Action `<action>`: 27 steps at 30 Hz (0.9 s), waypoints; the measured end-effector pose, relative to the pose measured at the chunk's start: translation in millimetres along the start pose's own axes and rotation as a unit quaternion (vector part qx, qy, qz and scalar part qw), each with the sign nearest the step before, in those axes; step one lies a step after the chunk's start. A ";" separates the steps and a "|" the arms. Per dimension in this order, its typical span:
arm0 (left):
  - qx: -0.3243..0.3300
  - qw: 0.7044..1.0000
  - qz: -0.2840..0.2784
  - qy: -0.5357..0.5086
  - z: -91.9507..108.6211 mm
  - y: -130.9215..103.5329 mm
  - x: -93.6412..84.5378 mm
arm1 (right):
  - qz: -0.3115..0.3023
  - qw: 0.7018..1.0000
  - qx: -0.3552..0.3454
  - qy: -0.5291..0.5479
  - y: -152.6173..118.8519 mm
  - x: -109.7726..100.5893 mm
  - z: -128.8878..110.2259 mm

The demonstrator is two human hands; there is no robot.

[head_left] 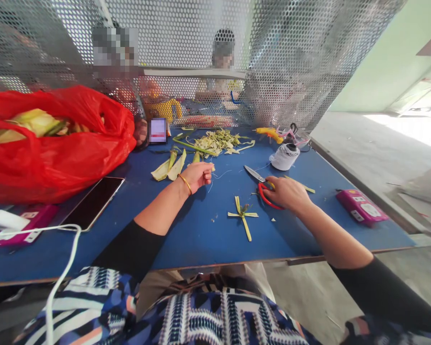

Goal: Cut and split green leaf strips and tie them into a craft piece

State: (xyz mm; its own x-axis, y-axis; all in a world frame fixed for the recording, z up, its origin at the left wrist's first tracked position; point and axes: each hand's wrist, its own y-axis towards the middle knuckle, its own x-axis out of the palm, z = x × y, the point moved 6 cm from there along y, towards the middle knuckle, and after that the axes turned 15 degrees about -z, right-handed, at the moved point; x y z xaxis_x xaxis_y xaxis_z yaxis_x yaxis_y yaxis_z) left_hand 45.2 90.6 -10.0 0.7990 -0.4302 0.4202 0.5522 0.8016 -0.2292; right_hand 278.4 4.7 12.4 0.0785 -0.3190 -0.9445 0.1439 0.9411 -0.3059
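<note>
My right hand (pixel 288 192) is closed on the red-and-yellow handles of a pair of scissors (pixel 255 174); the blades point away to the left, over the blue tabletop. My left hand (pixel 200 175) is curled with its fingertips pinched together. A small pale bit shows at the fingertips, too small to name. Loose white thread (pixel 222 173) lies right of that hand. Between and nearer than both hands rests a cross of pale green leaf strips (pixel 244 215), with a small dark knot at its middle. Cut pale husk pieces (pixel 161 170) lie just beyond my left hand.
A red plastic bag (pixel 57 158) of husks fills the left, beside a dark phone (pixel 93 203) and a white cable (pixel 70 258). A thread cone (pixel 285 157), leaf scraps (pixel 219 141) and a magenta box (pixel 361 206) stand about. A perforated screen (pixel 187 28) closes the back; people sit behind.
</note>
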 end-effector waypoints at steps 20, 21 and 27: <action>-0.010 0.992 -0.128 -0.017 -19.5 8.5 18.6 | -0.035 0.758 -0.273 0.592 56.7 -11.2 -58.6; -0.013 0.992 -0.126 -0.023 -20.5 9.0 18.5 | -0.025 0.758 -0.265 0.596 57.6 -12.1 -54.7; -0.007 0.990 -0.127 -0.054 -20.5 6.7 22.8 | -0.085 0.715 -0.265 0.641 52.0 -4.1 -72.5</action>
State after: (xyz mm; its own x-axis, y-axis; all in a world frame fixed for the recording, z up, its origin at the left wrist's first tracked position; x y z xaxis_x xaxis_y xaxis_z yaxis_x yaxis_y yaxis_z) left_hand 72.0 77.7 -19.9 0.6037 -0.5705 0.5569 0.7362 0.6669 -0.1150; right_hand 214.0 63.0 -8.3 -0.9136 -0.3891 -0.1177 -0.3774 0.9195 -0.1101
